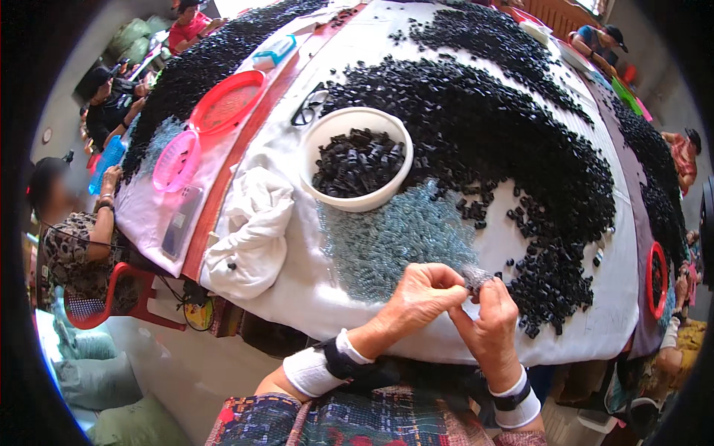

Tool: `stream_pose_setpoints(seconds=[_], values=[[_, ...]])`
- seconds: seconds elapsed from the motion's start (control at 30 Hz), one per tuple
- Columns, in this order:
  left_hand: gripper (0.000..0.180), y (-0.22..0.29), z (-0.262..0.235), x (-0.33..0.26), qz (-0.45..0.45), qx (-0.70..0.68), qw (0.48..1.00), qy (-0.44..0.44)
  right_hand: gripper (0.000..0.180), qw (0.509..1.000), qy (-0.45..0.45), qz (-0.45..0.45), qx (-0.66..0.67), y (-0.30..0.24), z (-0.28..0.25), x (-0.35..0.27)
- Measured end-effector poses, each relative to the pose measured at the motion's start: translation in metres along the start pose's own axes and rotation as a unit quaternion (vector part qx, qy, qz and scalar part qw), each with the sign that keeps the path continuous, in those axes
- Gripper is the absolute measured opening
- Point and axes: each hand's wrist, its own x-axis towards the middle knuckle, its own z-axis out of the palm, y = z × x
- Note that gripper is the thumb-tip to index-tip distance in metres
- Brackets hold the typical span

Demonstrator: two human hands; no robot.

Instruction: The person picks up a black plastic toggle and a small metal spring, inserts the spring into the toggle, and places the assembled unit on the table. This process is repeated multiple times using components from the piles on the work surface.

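Taking the bowl (357,157) on the table (327,297) as landmark: small plastic parts (358,161) lie in it; a heap of parts (513,149) spreads to its right and behind; springs (394,241) lie in front; a cloth (253,230) lies front-left; two baskets (227,100) sit to its left.

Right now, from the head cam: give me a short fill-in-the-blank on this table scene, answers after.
1. The white bowl holds small parts coloured ____.
2. Both hands, left hand and right hand, pinch a small ____-coloured part between them.
3. The pile of springs lies between the bowl and the ____.
4. The round red basket lies to the bowl's ____.

Missing words: black; grey; hands; left
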Motion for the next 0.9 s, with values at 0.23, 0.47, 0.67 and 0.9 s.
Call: stream_pose_setpoints(seconds=[0.23, 0.47, 0.67, 0.9], values=[[0.012, -0.002, -0.001, 0.005, 0.013, 0.051, 0.999, 0.001, 0.023, 0.999, -0.004, -0.023, -0.036, -0.002, -0.003, 0.006], [0.015, -0.009, 0.001, 0.01, 0.019, 0.051, 0.998, 0.024, 0.024, 0.999, -0.032, 0.008, -0.038, -0.004, -0.002, 0.005], [0.02, -0.009, 0.001, 0.01, 0.043, 0.084, 0.994, 0.048, 0.023, 1.0, -0.009, -0.001, -0.013, -0.002, 0.001, 0.008], [0.022, -0.006, 0.001, 0.016, 0.053, 0.158, 0.985, 0.047, 0.021, 1.0, 0.003, 0.002, -0.014, 0.005, 0.004, 0.006]])
